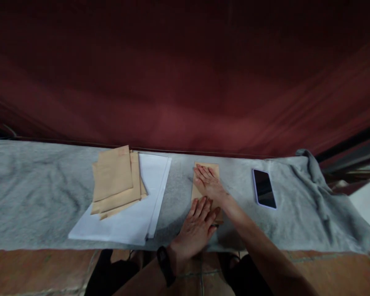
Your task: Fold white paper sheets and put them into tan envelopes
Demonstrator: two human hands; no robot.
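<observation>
A narrow brown piece of folded paper, perhaps an envelope (216,168), lies on the grey cloth before me. My right hand (210,183) rests flat on its upper part, fingers stretched out toward the far left corner. Lower down, my left hand (195,227) presses on the near part with its fingers extended and slightly spread; a black band circles that wrist. Both hands are open and grip nothing. Much of the brown paper is hidden under them.
To the left, several brown paper envelopes (114,172) lie stacked askew on white paper sheets (126,228). A phone (264,188) with a light purple edge lies at right. The grey cloth (33,197) covers a long surface, with a dark red wall-like covering (172,82) behind it.
</observation>
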